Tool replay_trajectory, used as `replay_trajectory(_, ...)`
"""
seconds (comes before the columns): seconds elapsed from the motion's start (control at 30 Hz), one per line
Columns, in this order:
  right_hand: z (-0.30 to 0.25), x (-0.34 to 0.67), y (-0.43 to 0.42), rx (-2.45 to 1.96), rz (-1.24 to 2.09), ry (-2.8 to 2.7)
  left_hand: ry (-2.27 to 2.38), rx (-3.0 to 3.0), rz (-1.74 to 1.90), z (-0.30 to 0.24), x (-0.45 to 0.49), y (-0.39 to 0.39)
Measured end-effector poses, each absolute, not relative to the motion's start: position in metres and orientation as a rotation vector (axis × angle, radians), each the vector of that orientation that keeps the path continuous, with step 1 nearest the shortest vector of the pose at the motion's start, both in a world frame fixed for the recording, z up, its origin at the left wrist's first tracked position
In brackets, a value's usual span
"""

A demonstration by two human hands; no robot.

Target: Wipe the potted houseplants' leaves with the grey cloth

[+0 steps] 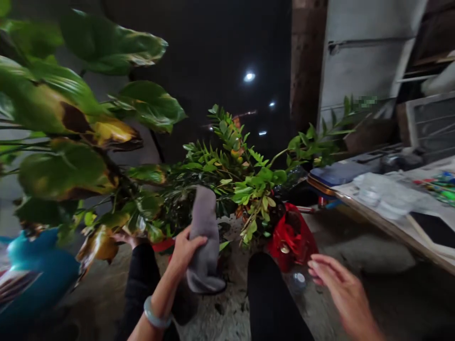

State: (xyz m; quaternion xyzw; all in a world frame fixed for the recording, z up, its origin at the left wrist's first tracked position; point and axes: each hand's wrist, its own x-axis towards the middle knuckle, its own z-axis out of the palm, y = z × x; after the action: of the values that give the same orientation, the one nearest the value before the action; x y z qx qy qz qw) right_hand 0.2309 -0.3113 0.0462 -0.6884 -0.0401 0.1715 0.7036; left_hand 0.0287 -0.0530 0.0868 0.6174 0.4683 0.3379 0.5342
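My left hand, with a pale bangle on its wrist, is closed round a grey cloth that stands up in front of the plants. My right hand hovers open at the lower right, fingers loosely spread, holding nothing, close to a red bag on the ground. Big yellowing green leaves hang at the left. A bush with small green leaves stands just behind the cloth. My dark-clad knees show at the bottom.
A table with plastic sheets, a blue tray and coloured items runs along the right. A blue object sits at the lower left. A grey door and a crate stand at the back right. The ground is rough concrete.
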Motion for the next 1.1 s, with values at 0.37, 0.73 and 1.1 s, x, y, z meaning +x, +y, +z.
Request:
replay_trajectory(0.37,0.106,0.391,-0.371,-1.895,-0.562,0.105,1.194,1.338,0.571,0.049,-0.021,-0.054)
replay_trajectory(0.73,0.111,0.450,-0.349,-2.433,-0.344,0.098,1.249,1.300,0.992,0.132,0.019,-0.025)
replay_trajectory(1.1,0.116,0.427,-0.354,-2.295,-0.375,0.032,1.191,1.583,0.496,0.047,-0.002,-0.048)
